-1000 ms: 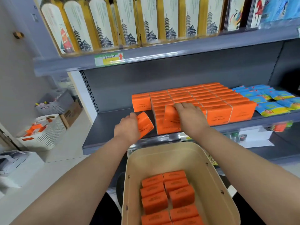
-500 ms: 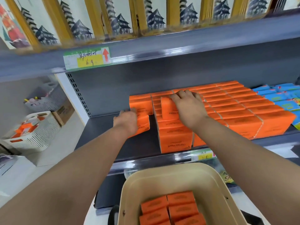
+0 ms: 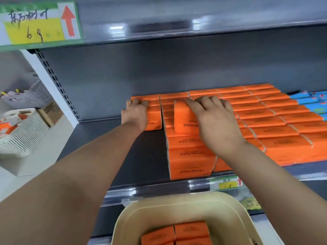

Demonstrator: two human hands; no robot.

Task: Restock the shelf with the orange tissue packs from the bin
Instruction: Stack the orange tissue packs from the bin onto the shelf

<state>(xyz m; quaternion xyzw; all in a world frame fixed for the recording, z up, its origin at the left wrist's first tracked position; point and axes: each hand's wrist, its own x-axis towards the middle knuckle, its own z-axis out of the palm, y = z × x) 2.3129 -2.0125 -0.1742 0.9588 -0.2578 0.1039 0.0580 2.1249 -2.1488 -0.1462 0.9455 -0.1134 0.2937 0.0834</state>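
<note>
Rows of orange tissue packs [image 3: 276, 121] fill the right part of the dark grey shelf [image 3: 145, 156]. My left hand [image 3: 135, 113] holds an orange pack [image 3: 154, 119] upright against the short stack at the back left of the rows. My right hand [image 3: 215, 119] grips another orange pack [image 3: 183, 121] standing on edge on top of the leftmost full row. Below the shelf edge sits the beige bin [image 3: 127, 220] with several orange packs [image 3: 192, 230] left in it.
Blue packets [image 3: 316, 101] lie at the far right of the shelf. The upper shelf's rail carries a price label [image 3: 39, 23]. White baskets [image 3: 23, 131] and a cardboard box [image 3: 51, 112] stand on the floor to the left. Bare shelf lies left of the orange rows.
Both hands have reached deeper into the shelf. The left pack has gone from tilted in the air to against the back stack. The right pack moved further back along the row.
</note>
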